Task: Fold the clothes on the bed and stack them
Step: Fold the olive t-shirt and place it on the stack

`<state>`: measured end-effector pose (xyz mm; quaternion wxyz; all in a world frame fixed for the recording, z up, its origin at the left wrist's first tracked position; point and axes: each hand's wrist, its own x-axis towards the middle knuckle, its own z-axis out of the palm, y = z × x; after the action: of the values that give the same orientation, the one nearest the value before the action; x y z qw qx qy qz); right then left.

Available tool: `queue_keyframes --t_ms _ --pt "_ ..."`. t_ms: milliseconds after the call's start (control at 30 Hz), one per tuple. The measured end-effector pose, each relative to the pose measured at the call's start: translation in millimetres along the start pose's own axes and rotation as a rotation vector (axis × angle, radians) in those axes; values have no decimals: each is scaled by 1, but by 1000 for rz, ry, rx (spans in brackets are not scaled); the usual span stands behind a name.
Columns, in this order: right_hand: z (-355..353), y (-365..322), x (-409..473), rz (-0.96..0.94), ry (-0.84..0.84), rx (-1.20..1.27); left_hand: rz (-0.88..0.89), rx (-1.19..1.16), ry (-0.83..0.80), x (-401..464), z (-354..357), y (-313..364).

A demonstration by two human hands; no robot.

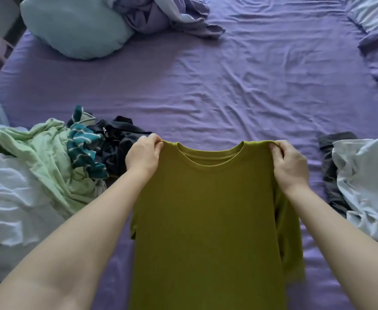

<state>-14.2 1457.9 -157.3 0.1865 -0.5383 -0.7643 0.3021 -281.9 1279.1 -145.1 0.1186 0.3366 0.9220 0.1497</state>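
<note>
Garment under handling: an olive-green cotton crew-neck T-shirt point(206, 209), held up by its two shoulder points over the near edge of the bed, collar uppermost and body hanging toward the person. The left hand point(143, 156) grips the left shoulder seam, fingers point(154, 139) curled over the top edge and pinching the cloth; the right hand point(290, 162) does the same at the right shoulder, thumb and fingers closed on the fabric. This hold appears meant to square the shirt and let its weight pull out creases before it is laid flat for folding; the sleeves look already tucked behind, though that cannot be confirmed. Unfolded stock lies to the left: a pale mint-green crumpled garment point(49, 153), a teal-and-white striped piece point(85, 144) and a dark navy garment point(121, 139), touching one another in a heap. To the right sits a white garment point(367, 186) partly over a dark grey one point(331, 175); whether these are folded cannot be told. The wrinkled purple bed sheet point(239, 86) covers the mattress; a light blue pillow point(74, 25) and bunched lilac bedding point(161, 14) lie at the far end.
</note>
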Motion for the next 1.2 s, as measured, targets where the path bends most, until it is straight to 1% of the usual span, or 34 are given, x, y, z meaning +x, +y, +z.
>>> queue_keyframes --t_ms 133,200,267,300,367,433,500,533,600,633,667,733,800,867,933,1033,1100,1167,1200 --pt "35 18 9 81 -137 -7 -37 59 -68 9 44 -4" --pt "50 30 6 90 -231 15 -67 178 -82 7 63 -5" --pt "57 40 1 92 -271 46 -54 309 -12 2 78 -3" --pt "57 45 -2 107 -255 64 -19 319 30 -2 83 2" --pt "49 57 -14 171 -191 101 123 235 65 -12 93 23" --pt "36 72 -37 258 -147 105 395 133 75 -23 105 56" --pt "22 86 -69 316 -139 64 657 27 9 -29 118 93" --pt "17 91 -85 326 -151 12 728 -13 -70 -30 124 111" --pt "12 103 -112 332 -230 -148 792 1 -260 -31 137 142" --pt "10 108 -122 341 -286 -214 807 44 -335 -30 144 153" --pt "7 110 -127 368 -338 -230 833 104 -371 -29 150 162" --pt "-1 113 -127 406 -363 -119 924 214 -396 -27 158 177" --pt "-14 115 -118 414 -311 9 977 302 -437 -23 164 189" --pt "-31 117 -104 427 -252 61 985 388 -445 -17 165 197" --pt "-48 118 -88 412 -201 0 990 419 -405 -10 162 203" --pt "-71 122 -70 378 -178 -157 909 311 -391 -4 159 214" --pt "-83 124 -62 372 -231 -158 749 205 -471 -2 158 221" --pt "-96 127 -57 392 -352 -133 573 121 -569 -1 161 226" --pt "-102 129 -54 395 -428 -155 518 106 -585 -1 164 229"
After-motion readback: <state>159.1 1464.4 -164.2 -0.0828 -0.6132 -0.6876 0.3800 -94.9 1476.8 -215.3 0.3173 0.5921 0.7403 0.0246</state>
